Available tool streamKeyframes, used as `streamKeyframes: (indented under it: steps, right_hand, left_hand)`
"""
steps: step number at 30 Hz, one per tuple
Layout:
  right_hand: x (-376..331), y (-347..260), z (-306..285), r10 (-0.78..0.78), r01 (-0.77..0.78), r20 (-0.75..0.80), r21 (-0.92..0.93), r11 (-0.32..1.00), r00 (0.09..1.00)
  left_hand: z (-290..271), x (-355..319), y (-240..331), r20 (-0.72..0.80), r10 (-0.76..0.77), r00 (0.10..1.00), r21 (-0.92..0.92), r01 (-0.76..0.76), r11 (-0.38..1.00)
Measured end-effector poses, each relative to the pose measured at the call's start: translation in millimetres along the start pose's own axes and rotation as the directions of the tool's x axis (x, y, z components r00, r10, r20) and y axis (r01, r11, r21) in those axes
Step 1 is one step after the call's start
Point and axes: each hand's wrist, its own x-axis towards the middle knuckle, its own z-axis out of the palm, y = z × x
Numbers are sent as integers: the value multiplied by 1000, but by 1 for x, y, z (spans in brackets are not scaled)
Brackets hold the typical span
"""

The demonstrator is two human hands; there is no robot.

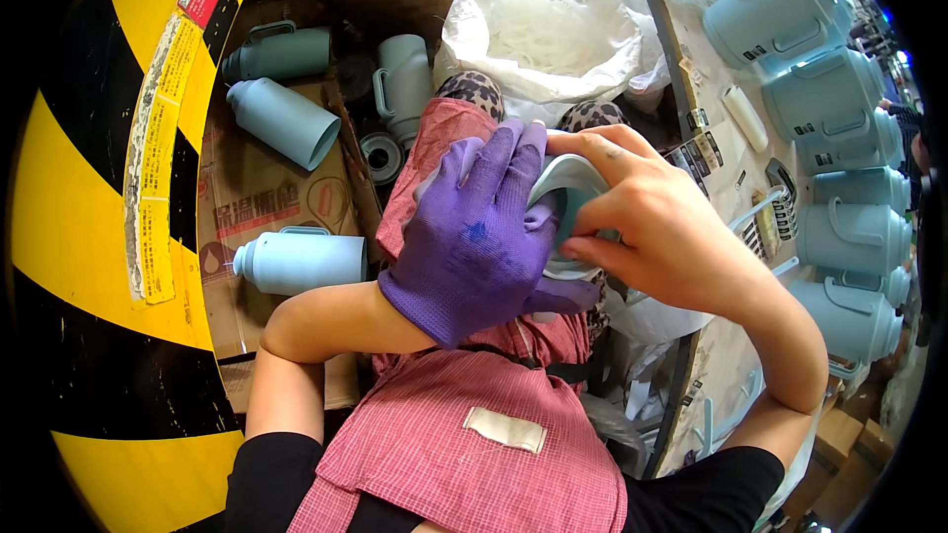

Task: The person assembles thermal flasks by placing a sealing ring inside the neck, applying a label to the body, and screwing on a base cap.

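Over my lap I hold a pale blue-green flask casing [571,167], its round opening turned up toward me. My left hand [472,232], in a purple knit glove, wraps round the casing's left side. The bare right hand [647,215] is closed at the opening, its thumb and forefinger pinched together inside the rim. Whether a small piece sits between those fingertips is hidden. The casing's lower part is mostly covered by my hands.
Loose flask casings [284,123] lie on cardboard [262,192] at left, beside a yellow-and-black striped panel [89,247]. Ahead stands a white sack [474,25] of translucent plastic. Rows of casings [847,227] line the workbench [726,360] at right, with a white roll [745,118].
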Motion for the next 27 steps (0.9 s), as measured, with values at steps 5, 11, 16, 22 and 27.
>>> streamKeyframes:
  steps: [5, 11, 16, 22, 27]
  right_hand:
    - [1, -7, 4, 141, -142, -21, -190, 971, 990]
    - [-6, 14, -2, -3, 21, -63, 292, 956, 998]
    - [-22, 19, 7, 7, 40, -154, 298, 954, 988]
    - [-30, 7, 4, 53, -43, -163, 68, 997, 985]
    - [-27, 3, 11, 136, -130, -133, 54, 990, 982]
  left_hand:
    - [5, 2, -5, 6, 49, 999, 17, -49, 999]
    - [9, -1, -14, -31, 25, 999, -403, -35, 915]
    - [14, 1, -16, -13, 25, 1000, -593, -28, 805]
    - [21, 5, -7, 84, 100, 991, -459, -50, 887]
    - [20, 8, -1, 38, 68, 997, -402, -48, 914]
